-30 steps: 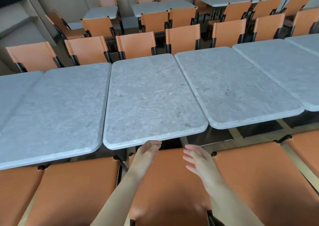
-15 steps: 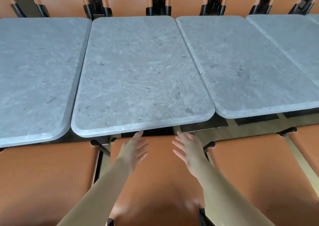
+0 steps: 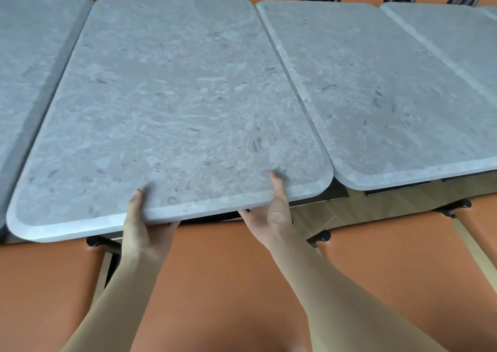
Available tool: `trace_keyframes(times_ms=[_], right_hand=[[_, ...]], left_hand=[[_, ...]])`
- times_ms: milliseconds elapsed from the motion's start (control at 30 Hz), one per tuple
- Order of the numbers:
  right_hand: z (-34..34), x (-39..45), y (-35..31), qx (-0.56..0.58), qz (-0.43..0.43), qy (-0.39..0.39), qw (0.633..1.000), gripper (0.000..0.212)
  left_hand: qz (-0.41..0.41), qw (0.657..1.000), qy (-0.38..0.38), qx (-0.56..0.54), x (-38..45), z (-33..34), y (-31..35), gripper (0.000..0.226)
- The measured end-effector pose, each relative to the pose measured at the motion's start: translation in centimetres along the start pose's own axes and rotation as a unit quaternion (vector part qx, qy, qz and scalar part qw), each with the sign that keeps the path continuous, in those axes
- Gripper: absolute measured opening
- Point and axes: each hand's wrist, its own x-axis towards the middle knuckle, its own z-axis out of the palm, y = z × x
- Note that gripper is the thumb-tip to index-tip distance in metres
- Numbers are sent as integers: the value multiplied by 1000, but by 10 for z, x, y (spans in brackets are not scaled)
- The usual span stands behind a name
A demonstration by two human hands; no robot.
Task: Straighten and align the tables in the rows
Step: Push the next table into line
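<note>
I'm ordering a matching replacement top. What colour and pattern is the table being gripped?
Light grey with a mottled, marble-like pattern; the middle table shows it best in the head view.

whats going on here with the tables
A person leans over an orange chair and grips the near edge of the middle grey table with both hands, thumbs on top and fingers under the rim. The left hand and right hand hold it side by side. Its near edge juts out past that of the table to the right, so the row is not yet aligned.
</note>
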Motion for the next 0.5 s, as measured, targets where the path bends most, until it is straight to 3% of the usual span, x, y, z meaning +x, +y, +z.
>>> trace_keyframes(times_ms=[133, 233, 500], right_hand=[[-10, -1, -1, 2, 19, -60, 998, 52], [-11, -4, -5, -20, 22, -55, 998, 41], [-11, -12, -8, -51, 22, -50, 997, 41]], left_hand=[[28, 1000, 2, -5, -1, 0, 0, 17], [34, 999, -9, 0, -4, 1, -1, 15], [45, 997, -45, -36, -12, 1, -3, 46]])
